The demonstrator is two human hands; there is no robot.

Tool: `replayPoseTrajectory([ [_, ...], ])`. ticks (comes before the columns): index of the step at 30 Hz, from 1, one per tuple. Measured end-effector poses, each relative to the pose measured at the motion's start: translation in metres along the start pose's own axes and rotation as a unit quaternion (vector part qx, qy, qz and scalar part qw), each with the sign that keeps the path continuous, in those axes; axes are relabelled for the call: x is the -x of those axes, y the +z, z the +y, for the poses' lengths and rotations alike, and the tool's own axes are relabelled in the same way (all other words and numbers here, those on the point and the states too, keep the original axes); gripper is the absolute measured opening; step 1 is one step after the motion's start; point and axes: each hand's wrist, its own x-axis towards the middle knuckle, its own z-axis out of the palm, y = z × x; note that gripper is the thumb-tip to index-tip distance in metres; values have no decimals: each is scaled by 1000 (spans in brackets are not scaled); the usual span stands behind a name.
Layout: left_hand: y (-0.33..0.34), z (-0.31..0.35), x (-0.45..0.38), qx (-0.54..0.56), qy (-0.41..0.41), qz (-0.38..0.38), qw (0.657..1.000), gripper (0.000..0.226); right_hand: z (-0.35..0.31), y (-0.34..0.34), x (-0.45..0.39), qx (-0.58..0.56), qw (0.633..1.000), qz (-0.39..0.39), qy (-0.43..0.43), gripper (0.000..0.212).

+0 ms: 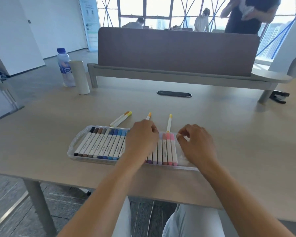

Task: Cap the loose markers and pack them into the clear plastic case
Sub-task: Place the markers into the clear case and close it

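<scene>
The clear plastic case (79, 142) is sitting flat near the front edge of the table (229, 134), and it is filling up: a row of capped markers (101, 144) is lying side by side, dark and blue shades on the left, purples and pinks (167, 148) toward the right. The packing step looks well along. Beyond the case, four markers are waiting on the table: a pair (120, 118) lying together, a single orange-capped one (149, 115), and a yellow-capped one (169, 123) whose near end is reaching the case's far rim.

The left hand (141, 139) is hovering over the middle of the row, fingers curled downward; whether it is gripping a marker underneath, I cannot tell. The right hand (195, 144) is working at the empty right end of the case, fingers curled loosely, nothing visibly pinched, though the frame is soft there.

Next, by my reading, the move is a reach past the far rim for one of the waiting markers, checking that its cap is seated, then laying it parallel beside the pinks in the remaining space.
</scene>
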Motion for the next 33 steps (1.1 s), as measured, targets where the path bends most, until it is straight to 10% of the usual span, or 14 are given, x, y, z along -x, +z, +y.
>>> replayPoseTrajectory([
  [15, -53, -123, -104, -95, -61, 27, 993, 19, -95, 75, -109, 20, 992, -127, 11, 26],
  [25, -32, -146, -135, -105, -47, -67, 991, 13, -94, 97, -110, 39, 992, -117, 20, 30],
  [33, -39, -138, -133, -84, -47, -4, 995, 20, -94, 94, -111, -9, 995, -90, 48, 37],
])
